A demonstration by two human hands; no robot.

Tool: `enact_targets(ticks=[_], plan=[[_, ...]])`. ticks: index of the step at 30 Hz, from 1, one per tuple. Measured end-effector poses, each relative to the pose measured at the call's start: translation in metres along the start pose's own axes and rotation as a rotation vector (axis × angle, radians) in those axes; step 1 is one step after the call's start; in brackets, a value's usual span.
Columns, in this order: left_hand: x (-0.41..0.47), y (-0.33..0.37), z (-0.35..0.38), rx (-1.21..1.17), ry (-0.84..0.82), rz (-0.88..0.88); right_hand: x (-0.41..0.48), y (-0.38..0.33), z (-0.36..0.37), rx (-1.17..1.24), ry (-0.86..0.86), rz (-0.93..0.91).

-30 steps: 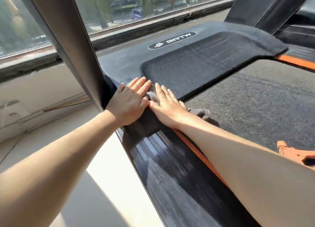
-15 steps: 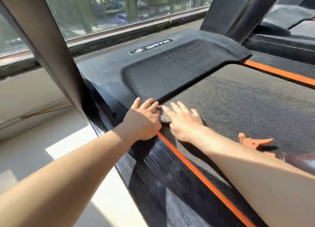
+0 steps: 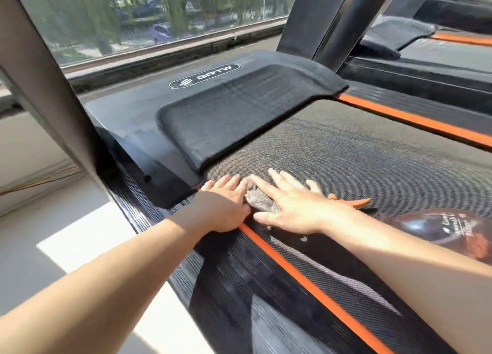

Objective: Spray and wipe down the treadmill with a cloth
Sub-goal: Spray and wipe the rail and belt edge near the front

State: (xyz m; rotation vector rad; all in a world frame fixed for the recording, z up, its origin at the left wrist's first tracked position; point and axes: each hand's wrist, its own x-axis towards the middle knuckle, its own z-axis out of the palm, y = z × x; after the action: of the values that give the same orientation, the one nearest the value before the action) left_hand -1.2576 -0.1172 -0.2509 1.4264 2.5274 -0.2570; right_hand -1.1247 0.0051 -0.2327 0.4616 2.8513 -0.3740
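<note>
A grey cloth lies on the treadmill belt at its left edge, just behind the black motor cover. My left hand presses flat on the cloth's left side, over the orange stripe. My right hand presses flat on the cloth's right side, fingers straight and spread. Only a small part of the cloth shows between the hands. A dark spray bottle with an orange trigger lies on the belt to the right, partly behind my right forearm.
A slanted metal upright rises at the left, another upright at the back right. The ribbed black side rail runs along the near left. A second treadmill stands to the right. A window ledge runs behind.
Both hands have slid the cloth to the right, off the side rail and the cover's corner onto the belt. The spray bottle has come further into view.
</note>
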Motion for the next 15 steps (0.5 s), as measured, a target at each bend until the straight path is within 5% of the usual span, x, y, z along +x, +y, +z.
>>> enact_targets(ticks=[6,10,15], plan=[[0.001,-0.013,-0.002,-0.127,0.434,-0.133,-0.063,0.069,-0.028,-0.351,-0.345,0.277],[-0.007,-0.004,-0.008,-0.713,0.534,-0.19,-0.074,0.086,-0.008,-0.273,0.001,0.278],[-0.014,0.013,-0.017,-0.862,0.35,-0.161,-0.072,0.074,0.002,-0.344,0.202,0.351]])
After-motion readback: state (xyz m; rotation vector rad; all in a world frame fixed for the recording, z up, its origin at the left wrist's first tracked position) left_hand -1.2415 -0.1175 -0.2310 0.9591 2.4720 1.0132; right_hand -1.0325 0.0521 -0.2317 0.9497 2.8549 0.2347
